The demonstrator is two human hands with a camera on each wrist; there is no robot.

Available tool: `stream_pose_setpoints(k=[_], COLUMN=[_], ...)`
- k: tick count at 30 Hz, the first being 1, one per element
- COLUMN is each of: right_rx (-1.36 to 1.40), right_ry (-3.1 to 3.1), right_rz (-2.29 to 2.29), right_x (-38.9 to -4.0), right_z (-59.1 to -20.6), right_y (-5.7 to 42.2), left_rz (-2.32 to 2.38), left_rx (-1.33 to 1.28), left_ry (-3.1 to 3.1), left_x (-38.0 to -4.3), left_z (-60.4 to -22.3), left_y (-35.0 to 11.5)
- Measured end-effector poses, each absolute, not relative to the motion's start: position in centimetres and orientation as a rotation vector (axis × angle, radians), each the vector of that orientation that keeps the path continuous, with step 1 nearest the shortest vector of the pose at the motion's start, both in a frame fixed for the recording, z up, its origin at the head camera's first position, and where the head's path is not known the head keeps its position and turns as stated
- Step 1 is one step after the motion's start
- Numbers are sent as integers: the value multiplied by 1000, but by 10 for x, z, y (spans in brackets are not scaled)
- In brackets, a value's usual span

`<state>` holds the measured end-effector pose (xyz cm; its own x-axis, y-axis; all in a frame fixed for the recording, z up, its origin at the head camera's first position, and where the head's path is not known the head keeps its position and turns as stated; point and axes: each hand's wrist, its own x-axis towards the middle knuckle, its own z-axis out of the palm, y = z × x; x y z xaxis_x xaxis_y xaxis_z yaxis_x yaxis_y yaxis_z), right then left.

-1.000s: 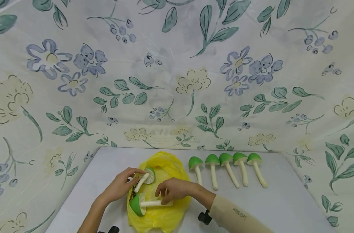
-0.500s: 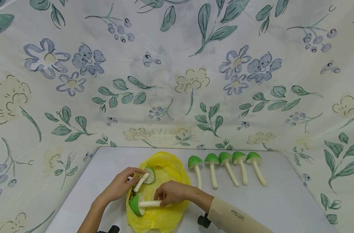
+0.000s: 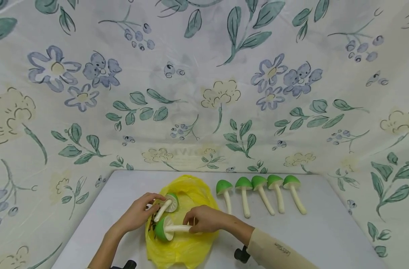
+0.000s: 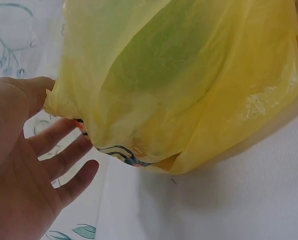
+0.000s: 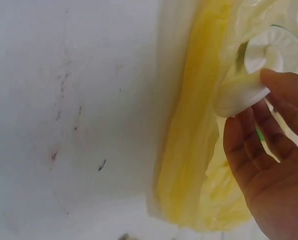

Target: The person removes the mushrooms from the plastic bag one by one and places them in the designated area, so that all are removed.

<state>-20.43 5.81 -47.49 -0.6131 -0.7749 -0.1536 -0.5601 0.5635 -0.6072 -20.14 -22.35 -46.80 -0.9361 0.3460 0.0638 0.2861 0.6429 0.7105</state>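
Note:
A yellow plastic bag [image 3: 181,249] lies spread on the table, its mouth facing up. My left hand [image 3: 137,213] grips the bag's left edge; in the left wrist view the thumb and fingers hold the yellow film [image 4: 154,95]. Two toy mushrooms with green caps and white stems are at the bag's mouth. One mushroom [image 3: 172,203] lies beside my left fingertips, stem slanting down-left. The other mushroom [image 3: 165,229] lies sideways, cap to the left, and my right hand [image 3: 206,219] pinches the end of its stem. The right wrist view shows that white stem [image 5: 241,95] between thumb and fingers.
Several more green mushrooms [image 3: 243,183] lie in a row at the back right of the white table [image 3: 292,239], stems toward me. A floral sheet [image 3: 191,123] hangs behind and around the table. Black wrist devices [image 3: 241,254] sit by the forearms.
My right hand has moved slightly up and to the right, carrying the pinched mushroom with it, away from the bag's lower left edge. The left hand has barely moved.

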Motion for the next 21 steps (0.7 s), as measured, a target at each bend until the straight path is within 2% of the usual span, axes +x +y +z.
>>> stream_pose_setpoints(k=[21], right_rx=[-987], right_ry=[2439], right_rz=[-919], right_x=[-209], right_z=[-455], right_y=[104], left_rz=[1178], left_rx=[584], left_ry=[2780], left_x=[-201], left_z=[-468], left_y=[-227])
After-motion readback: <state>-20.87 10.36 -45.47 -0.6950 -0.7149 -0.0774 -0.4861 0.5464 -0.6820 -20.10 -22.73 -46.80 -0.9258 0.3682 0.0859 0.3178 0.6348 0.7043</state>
